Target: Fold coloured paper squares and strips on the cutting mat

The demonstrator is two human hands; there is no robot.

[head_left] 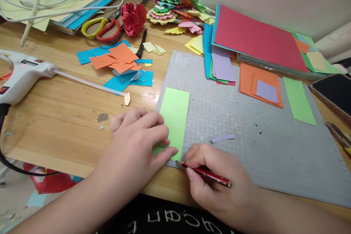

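A light green paper strip (177,113) lies flat near the left edge of the grey cutting mat (241,153). My left hand (137,139) presses on its lower left part, thumb out and fingers bent but apart; some of the strip is hidden beneath. Between the thumb and fingers of my right hand (219,179) is a red and black pencil (210,176). Its tip is at the strip's lower right corner; whether it touches the paper I cannot tell. A thin curved purple paper strip (223,138) lies just above my right hand.
At left lies a white glue gun (24,75) with a long glue stick. Behind are scissors (108,31), orange paper pieces (117,58), a crumpled red paper flower (133,19) and folded paper decorations (167,7). Red paper (257,38) tops a stack at the back right.
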